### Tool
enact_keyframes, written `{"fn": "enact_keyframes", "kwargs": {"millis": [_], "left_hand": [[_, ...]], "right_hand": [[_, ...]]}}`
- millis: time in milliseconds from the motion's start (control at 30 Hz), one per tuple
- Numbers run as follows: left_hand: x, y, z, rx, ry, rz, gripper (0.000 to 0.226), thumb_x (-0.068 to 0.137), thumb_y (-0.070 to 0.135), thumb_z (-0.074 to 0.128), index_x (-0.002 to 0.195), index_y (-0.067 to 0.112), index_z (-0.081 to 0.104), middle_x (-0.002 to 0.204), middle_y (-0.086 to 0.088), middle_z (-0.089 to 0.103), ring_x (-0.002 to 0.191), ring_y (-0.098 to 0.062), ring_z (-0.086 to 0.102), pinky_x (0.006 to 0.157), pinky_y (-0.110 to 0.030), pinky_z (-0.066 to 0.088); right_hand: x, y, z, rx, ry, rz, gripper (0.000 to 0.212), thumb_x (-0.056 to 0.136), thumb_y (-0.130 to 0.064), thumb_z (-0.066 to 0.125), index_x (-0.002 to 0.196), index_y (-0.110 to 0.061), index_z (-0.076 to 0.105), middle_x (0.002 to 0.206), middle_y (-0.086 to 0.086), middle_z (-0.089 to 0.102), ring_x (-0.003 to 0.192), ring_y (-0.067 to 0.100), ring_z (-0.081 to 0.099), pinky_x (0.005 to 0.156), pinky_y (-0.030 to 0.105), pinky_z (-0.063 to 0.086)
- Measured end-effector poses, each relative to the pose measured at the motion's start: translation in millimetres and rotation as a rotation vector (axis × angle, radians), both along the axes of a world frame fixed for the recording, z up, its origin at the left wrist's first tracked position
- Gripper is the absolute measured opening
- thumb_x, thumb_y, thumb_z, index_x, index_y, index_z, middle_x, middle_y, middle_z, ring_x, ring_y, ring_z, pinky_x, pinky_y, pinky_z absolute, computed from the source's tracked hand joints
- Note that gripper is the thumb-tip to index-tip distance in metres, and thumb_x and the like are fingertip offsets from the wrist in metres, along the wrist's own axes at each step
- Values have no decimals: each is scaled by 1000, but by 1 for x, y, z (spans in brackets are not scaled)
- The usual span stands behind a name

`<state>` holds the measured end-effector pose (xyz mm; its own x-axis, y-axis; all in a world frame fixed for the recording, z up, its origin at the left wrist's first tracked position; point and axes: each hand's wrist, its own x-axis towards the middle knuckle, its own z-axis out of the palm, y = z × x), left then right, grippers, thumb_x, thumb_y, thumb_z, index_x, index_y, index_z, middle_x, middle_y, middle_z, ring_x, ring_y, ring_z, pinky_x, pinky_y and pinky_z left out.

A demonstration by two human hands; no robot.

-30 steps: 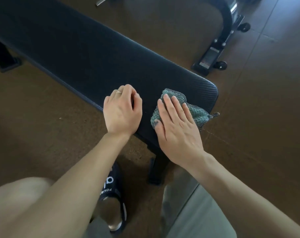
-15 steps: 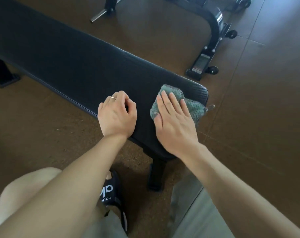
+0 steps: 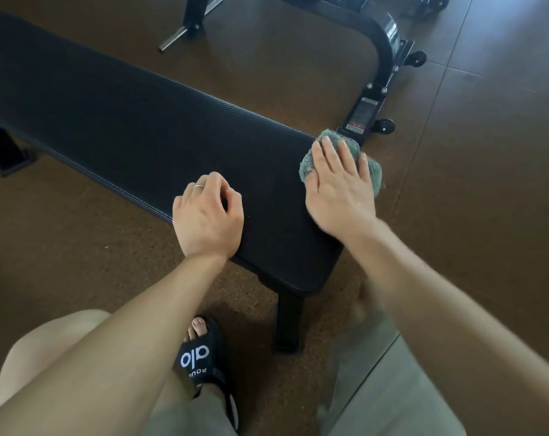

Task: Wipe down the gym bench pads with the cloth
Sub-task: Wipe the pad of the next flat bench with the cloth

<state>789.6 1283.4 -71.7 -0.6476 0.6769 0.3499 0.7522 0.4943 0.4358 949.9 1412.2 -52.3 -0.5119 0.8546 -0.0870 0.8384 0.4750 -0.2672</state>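
A long black textured bench pad [image 3: 119, 121] runs from the upper left to its rounded near end at centre. A grey-green cloth [image 3: 351, 146] lies bunched at the pad's far right corner. My right hand [image 3: 339, 187] presses flat on the cloth with straight fingers, covering most of it. My left hand [image 3: 208, 215] rests on the pad's near edge, fingers curled under and holding nothing; a ring shows on one finger.
The bench leg [image 3: 287, 322] stands under the near end, beside my foot in a black slide sandal [image 3: 202, 360]. A black machine frame with small wheels [image 3: 383, 73] stands just beyond the cloth. Brown cork-like floor [image 3: 471, 199] lies all round.
My right hand has pushed the cloth away toward the pad's far right corner. My left hand has stayed on the near edge. The view has shifted slightly.
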Motion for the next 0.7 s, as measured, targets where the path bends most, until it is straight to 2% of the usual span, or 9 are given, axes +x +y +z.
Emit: {"fn": "enact_keyframes", "kwargs": {"millis": [100, 233, 367, 500, 567, 700], "left_hand": [[2, 1, 0, -1, 6, 9, 21, 95, 29, 39, 78, 19, 46, 78, 5, 55, 73, -17, 48, 75, -34, 34], [2, 1, 0, 1, -10, 17, 20, 95, 29, 41, 78, 19, 47, 78, 5, 56, 74, -18, 50, 76, -35, 36], [3, 0, 0, 12, -16, 15, 20, 94, 28, 41, 78, 18, 48, 78, 4, 56, 74, -19, 50, 76, -37, 38], [4, 0, 0, 22, -17, 22, 21, 93, 28, 40, 78, 18, 48, 78, 4, 57, 74, -20, 50, 76, -37, 37], [3, 0, -1, 31, -20, 24, 20, 93, 27, 41, 78, 18, 48, 78, 4, 56, 74, -20, 50, 76, -37, 37], [2, 1, -2, 31, -16, 28, 19, 92, 28, 41, 77, 18, 47, 78, 6, 55, 75, -20, 49, 76, -35, 35]], "right_hand": [[10, -70, -2, 54, 45, -32, 61, 108, -39, 16, 166, -22, 11, 173, -3, 6, 160, 21, -4, 128, 50, -5], [28, -120, -6, 15, 100, 39, 60, 107, -41, 13, 165, -27, 17, 173, -7, 8, 159, 16, -6, 127, 46, -10], [27, -62, -7, 35, 135, 1, 59, 106, -40, 15, 164, -29, 23, 172, -7, 14, 159, 15, 1, 128, 45, -8], [11, 14, -5, -32, 99, -137, 55, 109, -37, 20, 164, -30, 17, 173, -7, 8, 159, 18, -2, 127, 55, -5], [6, 18, -5, -66, 115, -169, 55, 110, -36, 21, 165, -31, 15, 173, -8, 5, 159, 18, -4, 127, 58, -1], [14, -32, -14, -24, 239, -221, 58, 109, -33, 18, 165, -20, 19, 174, -1, 6, 159, 21, -7, 129, 49, 4]]}}
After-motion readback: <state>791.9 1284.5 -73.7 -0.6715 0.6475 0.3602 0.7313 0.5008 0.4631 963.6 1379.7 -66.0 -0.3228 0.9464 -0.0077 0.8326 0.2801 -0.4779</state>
